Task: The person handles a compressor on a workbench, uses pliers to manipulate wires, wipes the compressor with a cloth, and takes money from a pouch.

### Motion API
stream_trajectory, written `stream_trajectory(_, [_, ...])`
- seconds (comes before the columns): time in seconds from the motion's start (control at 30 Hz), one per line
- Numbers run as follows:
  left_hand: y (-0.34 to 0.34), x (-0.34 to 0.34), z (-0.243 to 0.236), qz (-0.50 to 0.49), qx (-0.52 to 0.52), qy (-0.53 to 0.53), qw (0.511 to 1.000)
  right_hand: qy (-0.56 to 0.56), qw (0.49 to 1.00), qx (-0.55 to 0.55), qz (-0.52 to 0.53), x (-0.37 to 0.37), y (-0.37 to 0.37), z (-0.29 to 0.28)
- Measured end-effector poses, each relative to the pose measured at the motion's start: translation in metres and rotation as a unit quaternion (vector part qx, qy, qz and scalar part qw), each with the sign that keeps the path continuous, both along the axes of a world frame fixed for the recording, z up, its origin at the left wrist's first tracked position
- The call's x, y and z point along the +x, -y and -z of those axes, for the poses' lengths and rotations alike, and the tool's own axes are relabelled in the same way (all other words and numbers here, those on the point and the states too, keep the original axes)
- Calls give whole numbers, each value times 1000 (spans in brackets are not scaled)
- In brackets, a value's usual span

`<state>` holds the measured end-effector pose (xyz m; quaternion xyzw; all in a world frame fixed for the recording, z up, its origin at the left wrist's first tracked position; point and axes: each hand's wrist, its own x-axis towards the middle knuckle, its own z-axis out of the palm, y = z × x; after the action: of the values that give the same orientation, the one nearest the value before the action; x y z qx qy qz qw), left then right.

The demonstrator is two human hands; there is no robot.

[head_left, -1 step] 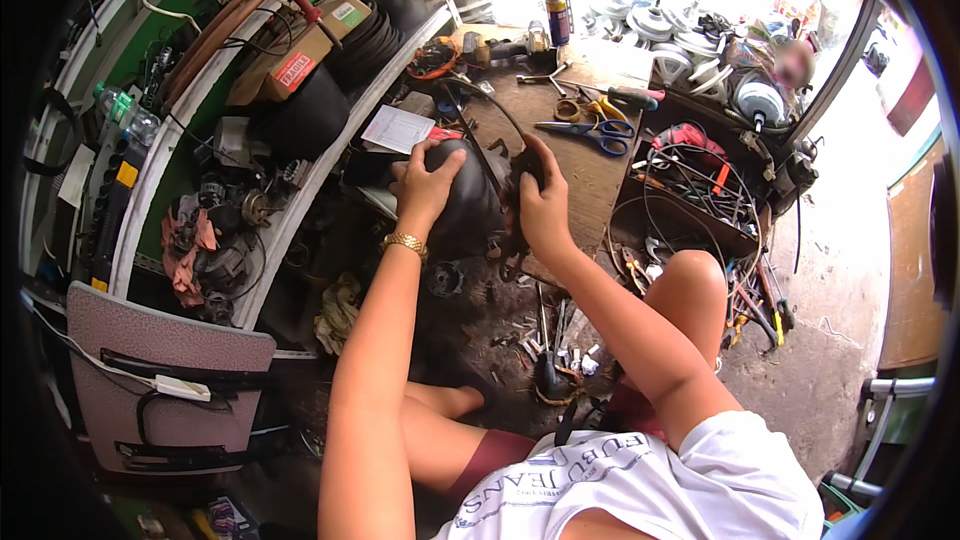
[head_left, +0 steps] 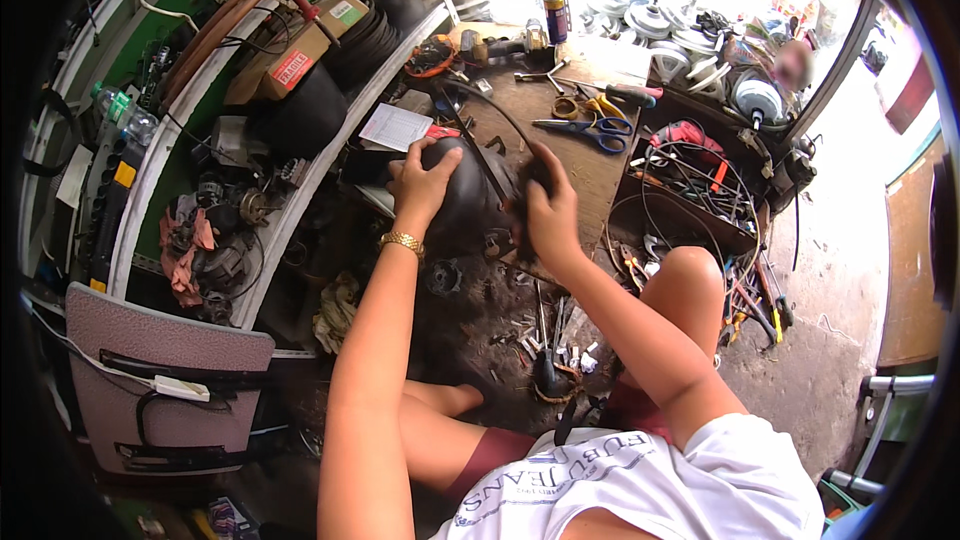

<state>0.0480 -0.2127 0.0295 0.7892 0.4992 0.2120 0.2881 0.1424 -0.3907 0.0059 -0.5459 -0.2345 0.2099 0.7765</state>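
A smooth, black, rounded casing (head_left: 463,190) stands before me at the near left corner of the wooden board. My left hand (head_left: 424,182), with a gold band at its wrist, is wrapped over the casing's left side, thumb on top. To the right of it, my right hand (head_left: 553,208) is closed around a dark part, smeared by motion; its kind cannot be made out. A thin dark bar (head_left: 482,162) slants between the hands. From the board's far left a black cable (head_left: 505,112) curves toward my right hand.
On the wooden board (head_left: 585,172) lie blue-handled scissors (head_left: 598,130), a tape roll (head_left: 566,107) and a cordless drill (head_left: 500,47). A toolbox (head_left: 700,210) with tangled wires stands at the right. Shelves (head_left: 290,210) crowd the left. Small scraps (head_left: 588,364) litter the floor near my legs.
My right hand has shifted a little right and toward me, away from the casing, and the dark part in it is now blurred. My left hand stays on the casing.
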Motion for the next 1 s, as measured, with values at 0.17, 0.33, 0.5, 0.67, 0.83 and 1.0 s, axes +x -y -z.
stream_trajectory(0.17, [-5, -6, 3, -5, 1, 28, 1000, -31, 999, -18, -12, -37, 94, 14])
stream_trajectory(0.33, [10, 15, -8, -7, 5, -7, 1000, -17, 998, 29, 48, 9, -16, 12])
stream_trajectory(0.5, [-7, -15, 5, -28, -3, 13, 1000, -118, 991, -38, -52, -21, 39, -17])
stream_trajectory(0.67, [0, -15, 6, -24, 2, 9, 1000, -10, 999, -47, -9, -36, 91, 14])
stream_trajectory(0.83, [8, 1, -10, -25, 8, -3, 1000, 49, 998, -8, 41, 1, -29, -12])
stream_trajectory(1.0, [0, -10, 0, -17, -19, 9, 1000, -22, 999, -48, -7, -30, 75, -3])
